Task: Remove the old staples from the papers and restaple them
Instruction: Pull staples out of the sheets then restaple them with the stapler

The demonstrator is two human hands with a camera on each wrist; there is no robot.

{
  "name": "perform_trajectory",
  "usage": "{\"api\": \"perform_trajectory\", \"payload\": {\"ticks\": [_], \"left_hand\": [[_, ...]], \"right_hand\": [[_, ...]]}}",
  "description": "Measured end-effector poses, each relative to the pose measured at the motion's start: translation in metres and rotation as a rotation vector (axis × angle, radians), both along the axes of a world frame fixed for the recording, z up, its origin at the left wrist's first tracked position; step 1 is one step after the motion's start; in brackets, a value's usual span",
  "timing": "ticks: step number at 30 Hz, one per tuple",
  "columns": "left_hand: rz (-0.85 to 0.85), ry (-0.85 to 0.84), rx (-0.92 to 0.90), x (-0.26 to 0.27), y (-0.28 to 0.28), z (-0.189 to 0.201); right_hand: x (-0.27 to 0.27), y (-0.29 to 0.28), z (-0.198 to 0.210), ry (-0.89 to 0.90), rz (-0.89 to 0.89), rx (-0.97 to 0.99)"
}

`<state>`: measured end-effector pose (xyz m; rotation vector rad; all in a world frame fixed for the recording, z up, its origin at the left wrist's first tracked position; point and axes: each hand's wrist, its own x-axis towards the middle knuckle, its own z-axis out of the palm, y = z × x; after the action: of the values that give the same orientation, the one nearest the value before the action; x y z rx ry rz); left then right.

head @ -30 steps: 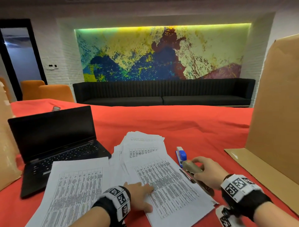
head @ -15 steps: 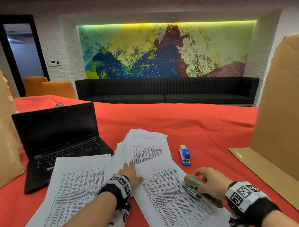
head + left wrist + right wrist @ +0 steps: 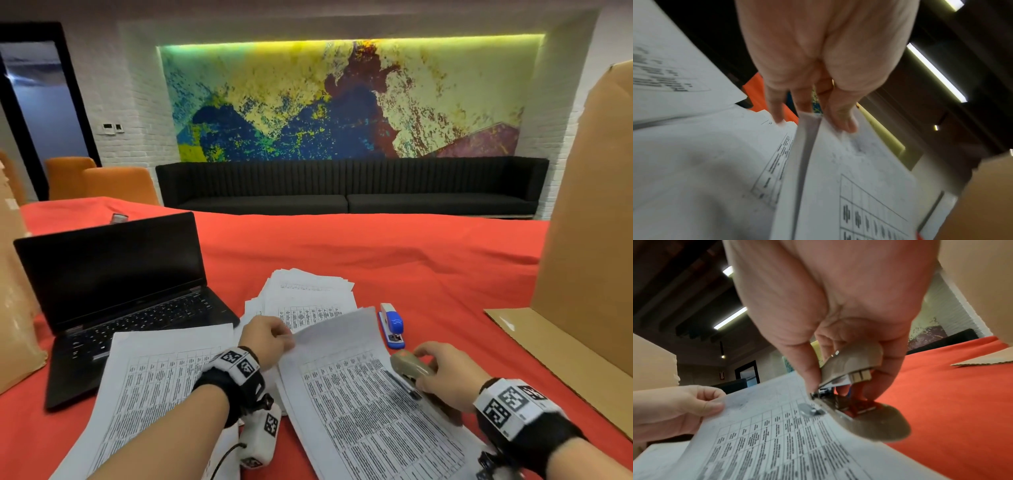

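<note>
Over the red tablecloth (image 3: 411, 260), left hand (image 3: 265, 337) pinches the raised corner of white printed table sheets (image 3: 359, 404); right hand (image 3: 445, 375) grips beige metal stapler (image 3: 407, 368) at their edge.

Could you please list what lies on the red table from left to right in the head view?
Laptop → left hand → blue stapler → right hand holding the grey stapler → cardboard.
</note>
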<state>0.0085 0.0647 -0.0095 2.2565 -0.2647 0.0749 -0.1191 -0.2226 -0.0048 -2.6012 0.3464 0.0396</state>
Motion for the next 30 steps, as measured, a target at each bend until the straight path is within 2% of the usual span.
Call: {"api": "perform_trajectory", "payload": {"ticks": [5,7,8,10,13,16,19,23,25,30], "left_hand": [[0.001,0.042,-0.405,-0.009,0.006,0.011],[-0.039,0.156,-0.49,-0.014,0.005,0.008],[-0.071,0.208,-0.475,-0.017,0.004,0.004],[-0.142,0.249,-0.342,-0.023,0.001,-0.005],[-0.243,0.201,-0.022,-0.027,-0.006,-0.015],[-0.294,0.25,0.153,-0.031,-0.015,-0.016],[-0.309,0.195,0.462,-0.037,-0.019,-0.014],[-0.367,0.114,0.833,-0.041,-0.016,-0.018],[-0.427,0.126,0.999,-0.041,-0.012,-0.024],[-0.472,0.161,1.102,-0.038,-0.011,-0.03]], "right_hand": [[-0.003,0.002,0.015,-0.161,-0.059,0.092],[-0.007,0.006,0.019,-0.188,-0.059,0.131],[-0.008,0.008,0.021,-0.191,-0.055,0.145],[-0.011,0.014,0.023,-0.168,-0.027,0.142],[-0.014,0.027,0.019,-0.066,0.047,0.063],[-0.016,0.045,0.008,0.044,0.115,0.007],[-0.014,0.062,-0.009,0.128,0.178,-0.024],[-0.002,0.08,-0.016,0.126,0.196,-0.029],[0.005,0.087,-0.016,0.132,0.211,-0.063],[0.023,0.105,-0.024,0.081,0.241,-0.126]]}}
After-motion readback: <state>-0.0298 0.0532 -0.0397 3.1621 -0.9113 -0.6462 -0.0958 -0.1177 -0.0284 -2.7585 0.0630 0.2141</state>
